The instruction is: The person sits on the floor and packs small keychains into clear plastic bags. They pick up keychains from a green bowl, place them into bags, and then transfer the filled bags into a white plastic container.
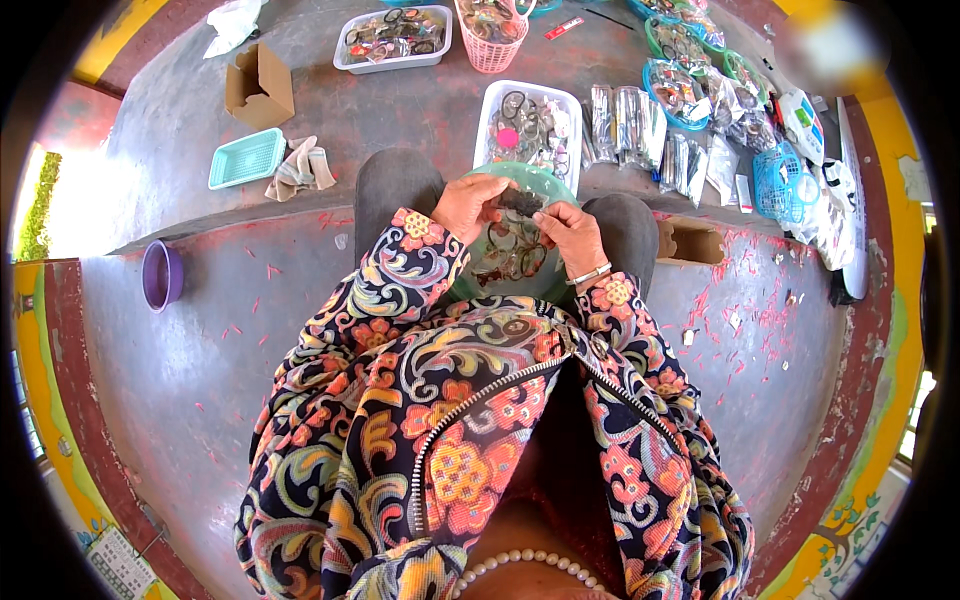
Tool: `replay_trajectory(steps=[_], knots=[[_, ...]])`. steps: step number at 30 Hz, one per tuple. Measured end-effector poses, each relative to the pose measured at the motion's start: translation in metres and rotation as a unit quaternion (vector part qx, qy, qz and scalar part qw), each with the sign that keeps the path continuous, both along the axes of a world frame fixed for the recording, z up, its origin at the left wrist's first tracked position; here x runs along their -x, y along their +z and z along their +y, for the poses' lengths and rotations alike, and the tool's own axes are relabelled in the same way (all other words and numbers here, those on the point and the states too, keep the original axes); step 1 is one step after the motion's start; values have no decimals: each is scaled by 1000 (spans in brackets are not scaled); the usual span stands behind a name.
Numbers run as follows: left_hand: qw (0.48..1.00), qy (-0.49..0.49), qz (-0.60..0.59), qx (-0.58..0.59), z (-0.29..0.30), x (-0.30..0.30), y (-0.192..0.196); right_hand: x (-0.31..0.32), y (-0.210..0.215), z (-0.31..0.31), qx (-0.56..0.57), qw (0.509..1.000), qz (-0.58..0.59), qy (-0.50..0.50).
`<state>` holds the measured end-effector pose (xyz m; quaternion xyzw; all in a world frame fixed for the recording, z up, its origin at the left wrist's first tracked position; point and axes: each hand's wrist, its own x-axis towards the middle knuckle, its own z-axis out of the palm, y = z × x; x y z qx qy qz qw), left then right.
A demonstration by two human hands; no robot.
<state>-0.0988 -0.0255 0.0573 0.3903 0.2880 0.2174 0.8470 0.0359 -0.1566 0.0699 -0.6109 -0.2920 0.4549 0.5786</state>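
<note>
My left hand (466, 208) and my right hand (574, 238) are raised over a green basin (550, 181) that rests in my lap. Between them is a small dark bundle (520, 203), too small to name for sure. Both hands have their fingers closed, pinching its left and right sides. Below it in the basin lie several dark and brown bands (525, 262), some of them looped, with what looks like clear wrapping. A bracelet circles my right wrist.
Ahead on the raised grey ledge are a white tray (484, 112) of packets, another white tray (341, 54), a pink basket (490, 58), a cardboard box (259, 87) and a mint tray (247, 159). Packets and baskets crowd the right. A purple tub (161, 276) stands on the floor.
</note>
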Motion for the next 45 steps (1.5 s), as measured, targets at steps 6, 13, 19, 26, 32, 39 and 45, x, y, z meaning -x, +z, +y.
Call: replay_trajectory(steps=[6,13,19,26,32,39,45], knots=[[999,-33,16,-36,-4,-1,7,1,15,1,-17,996,-8,-92],[999,-27,26,-8,-10,-3,5,-1,6,-2,-25,994,-57,-91],[999,-30,33,-14,-10,-1,8,-5,5,0,-7,998,-26,-63],[994,-59,78,-41,-13,1,15,-38,34,13,32,996,-45,-69],[962,-195,130,-141,-17,-2,10,-76,37,68,105,993,-46,-25],[862,-406,132,-272,-35,-8,-10,-133,-3,125,266,940,-192,91],[717,-530,90,-445,-43,-11,-2,-162,-4,133,258,782,-420,383]])
